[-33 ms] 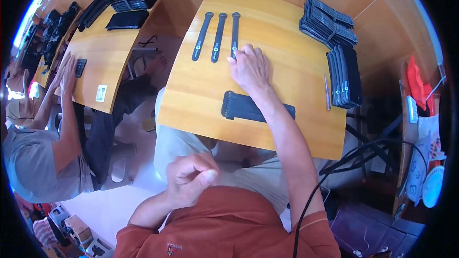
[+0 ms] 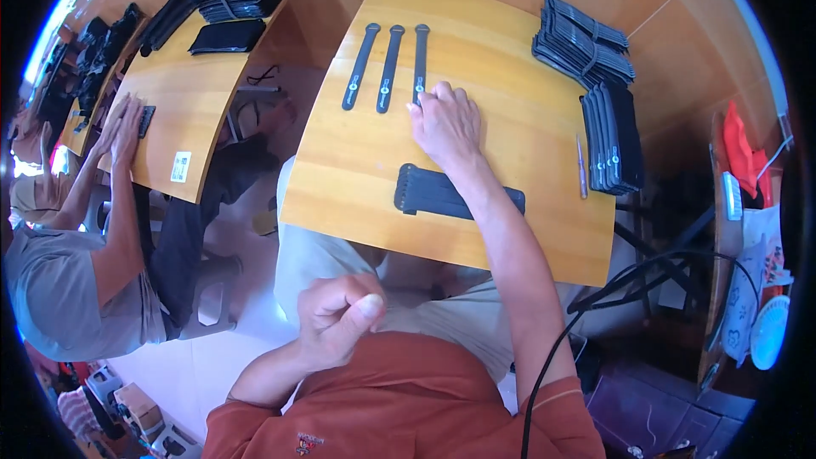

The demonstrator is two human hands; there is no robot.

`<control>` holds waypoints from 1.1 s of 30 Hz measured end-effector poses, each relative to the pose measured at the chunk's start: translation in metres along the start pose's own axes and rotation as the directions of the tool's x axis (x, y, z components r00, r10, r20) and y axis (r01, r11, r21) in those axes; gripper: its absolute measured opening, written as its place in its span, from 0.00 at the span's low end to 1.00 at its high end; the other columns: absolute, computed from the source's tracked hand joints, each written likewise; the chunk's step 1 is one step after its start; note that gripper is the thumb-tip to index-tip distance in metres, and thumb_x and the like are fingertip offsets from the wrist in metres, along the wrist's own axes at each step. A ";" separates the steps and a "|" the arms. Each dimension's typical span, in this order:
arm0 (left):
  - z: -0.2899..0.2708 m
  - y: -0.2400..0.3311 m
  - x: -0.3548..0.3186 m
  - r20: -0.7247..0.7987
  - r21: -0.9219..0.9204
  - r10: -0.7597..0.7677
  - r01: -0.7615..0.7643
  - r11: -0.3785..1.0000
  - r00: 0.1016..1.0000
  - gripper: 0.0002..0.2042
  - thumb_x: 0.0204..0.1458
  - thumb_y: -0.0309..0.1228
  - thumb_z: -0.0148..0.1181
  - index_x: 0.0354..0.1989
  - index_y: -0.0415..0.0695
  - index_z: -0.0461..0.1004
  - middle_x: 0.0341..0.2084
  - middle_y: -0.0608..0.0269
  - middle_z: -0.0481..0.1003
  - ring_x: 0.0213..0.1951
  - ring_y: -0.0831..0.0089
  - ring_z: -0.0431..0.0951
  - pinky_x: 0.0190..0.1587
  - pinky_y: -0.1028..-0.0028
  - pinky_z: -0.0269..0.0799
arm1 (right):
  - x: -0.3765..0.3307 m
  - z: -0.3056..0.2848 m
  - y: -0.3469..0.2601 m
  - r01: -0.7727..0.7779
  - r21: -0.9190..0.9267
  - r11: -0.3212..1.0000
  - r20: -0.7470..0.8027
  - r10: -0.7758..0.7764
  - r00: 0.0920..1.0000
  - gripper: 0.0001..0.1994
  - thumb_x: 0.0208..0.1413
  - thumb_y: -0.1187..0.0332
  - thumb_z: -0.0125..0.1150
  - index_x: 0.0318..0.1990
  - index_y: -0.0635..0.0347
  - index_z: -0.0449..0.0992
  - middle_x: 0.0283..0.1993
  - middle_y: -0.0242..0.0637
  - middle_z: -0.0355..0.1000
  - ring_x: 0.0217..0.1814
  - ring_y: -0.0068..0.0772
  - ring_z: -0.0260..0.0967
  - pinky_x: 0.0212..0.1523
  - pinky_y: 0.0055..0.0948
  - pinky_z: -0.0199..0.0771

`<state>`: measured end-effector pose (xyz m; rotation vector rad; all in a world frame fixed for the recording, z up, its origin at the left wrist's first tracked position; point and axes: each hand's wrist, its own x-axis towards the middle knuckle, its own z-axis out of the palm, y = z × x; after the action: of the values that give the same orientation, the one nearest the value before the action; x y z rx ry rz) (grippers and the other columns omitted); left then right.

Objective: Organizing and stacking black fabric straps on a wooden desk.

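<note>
Three dark grey straps lie roughly side by side on the wooden table (image 2: 340, 183): a left strap (image 2: 361, 68), a middle strap (image 2: 390, 68) and a right strap (image 2: 421, 55). Each has a rounded loop end at the far side and a small round mark near its near end. My right hand (image 2: 448, 123), fingers bent and closed, is on the near end of the right strap. Below its wrist lies a stack of black straps (image 2: 438, 193), partly covered by my forearm. Over my lap, my left hand (image 2: 340, 319) is curled closed with the thumb against the forefinger; its inside is hidden.
Bundled black straps (image 2: 582, 38) and fanned straps (image 2: 612, 136) sit at the table's right edge, beside a thin screwdriver-like tool (image 2: 582, 166). A black cable (image 2: 552, 353) crosses near my right arm. To the left, a co-worker (image 2: 76, 272) sits at another table (image 2: 183, 119).
</note>
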<state>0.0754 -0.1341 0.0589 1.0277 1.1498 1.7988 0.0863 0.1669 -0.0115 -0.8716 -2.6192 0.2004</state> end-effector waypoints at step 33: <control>0.012 -0.038 0.043 -0.074 -0.387 -0.364 0.309 0.868 0.929 0.10 0.66 0.27 0.63 0.53 0.38 0.80 0.42 0.53 0.84 0.33 0.76 0.82 0.36 0.76 0.80 | -0.234 -0.128 -0.008 0.111 0.715 0.690 -0.144 -0.010 0.990 0.10 0.54 0.82 0.68 0.44 0.66 0.80 0.37 0.45 0.80 0.36 0.42 0.81 0.38 0.35 0.81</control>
<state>0.0759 -0.0797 0.0361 0.4472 0.9518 1.7334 0.3054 0.0222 0.0380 -0.4776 -2.1278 1.0446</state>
